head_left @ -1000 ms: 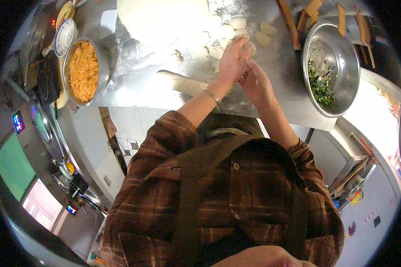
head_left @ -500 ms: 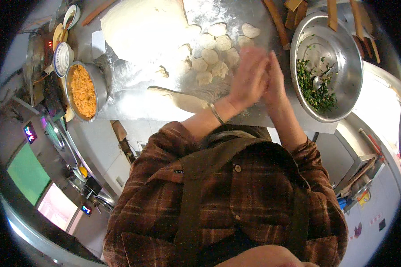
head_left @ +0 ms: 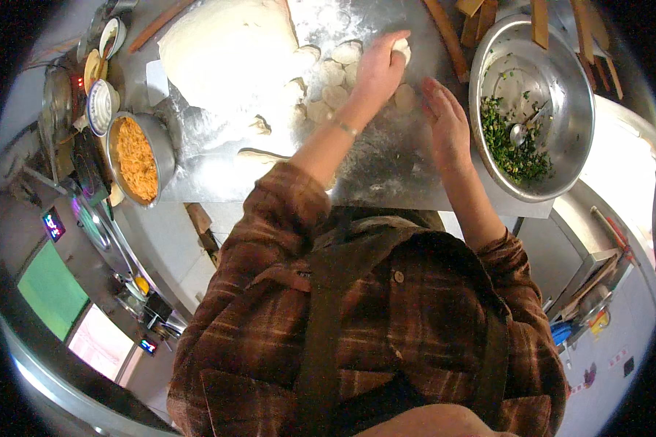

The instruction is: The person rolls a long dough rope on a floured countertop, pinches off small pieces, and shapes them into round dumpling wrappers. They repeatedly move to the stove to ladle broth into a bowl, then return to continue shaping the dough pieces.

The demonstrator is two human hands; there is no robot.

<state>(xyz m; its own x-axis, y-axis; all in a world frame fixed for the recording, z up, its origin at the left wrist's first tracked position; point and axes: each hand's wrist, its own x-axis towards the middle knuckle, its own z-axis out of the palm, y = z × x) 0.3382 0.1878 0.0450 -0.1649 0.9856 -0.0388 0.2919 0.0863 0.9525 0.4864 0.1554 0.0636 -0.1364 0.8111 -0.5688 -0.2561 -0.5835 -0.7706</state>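
Observation:
My left hand [head_left: 380,69] reaches over the floured metal table and grips a small round dough piece [head_left: 401,48] at the far edge of the group. Several flattened dough pieces [head_left: 334,96] lie under and beside this hand, some hidden by it. My right hand [head_left: 450,120] is held above the table to the right, fingers stretched and nothing in it. A long dough strip [head_left: 262,155] lies near the front edge, partly covered by my left forearm. At the back left rests a large slab of dough [head_left: 222,54].
On the right stands a large steel bowl [head_left: 587,109] with chopped greens [head_left: 514,149] and a spoon [head_left: 517,134]. A metal bowl of shredded orange filling [head_left: 136,160] is at the left, beside a patterned bowl [head_left: 103,107]. Wooden sticks [head_left: 444,36] lie at the back right.
My hands were pressed together above the table; now they are apart. The left has moved away from me onto a dough piece, while the right stays near its place with the palm uncovered.

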